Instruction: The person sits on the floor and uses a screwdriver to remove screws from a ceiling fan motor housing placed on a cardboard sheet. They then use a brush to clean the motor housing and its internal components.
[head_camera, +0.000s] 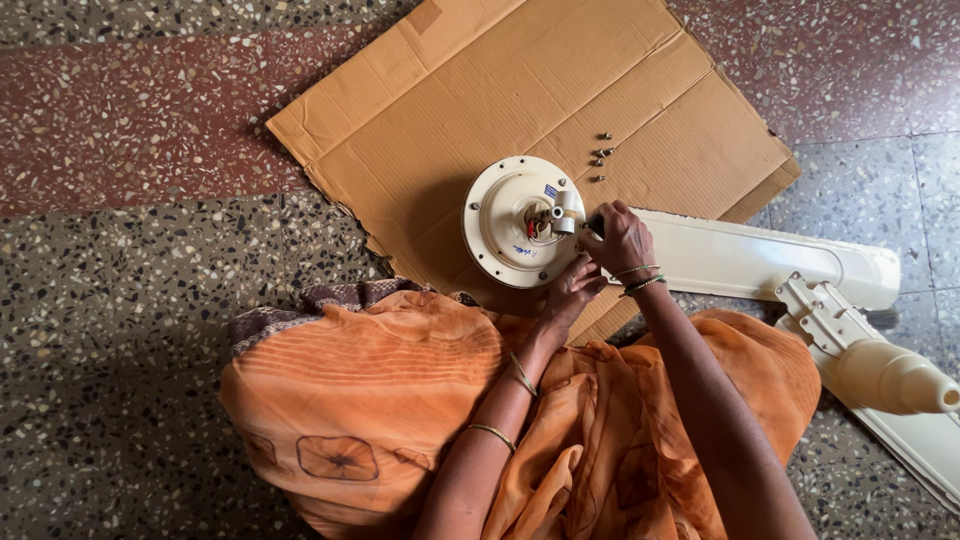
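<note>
A round cream ceiling-fan motor housing (510, 225) lies on a flattened cardboard sheet (480, 90), with red wires and a short shaft at its centre. My left hand (572, 292) rests against the housing's near right rim. My right hand (622, 238) is closed around a dark tool handle at the spot where a cream fan blade (760, 262) meets the housing. Several small screws (601, 158) lie loose on the cardboard just beyond the motor.
Another cream fan blade with its metal bracket (850, 345) lies on the speckled stone floor at the right. My orange draped clothing (400, 400) covers the near floor. The cardboard's edges reach the maroon floor band at the top.
</note>
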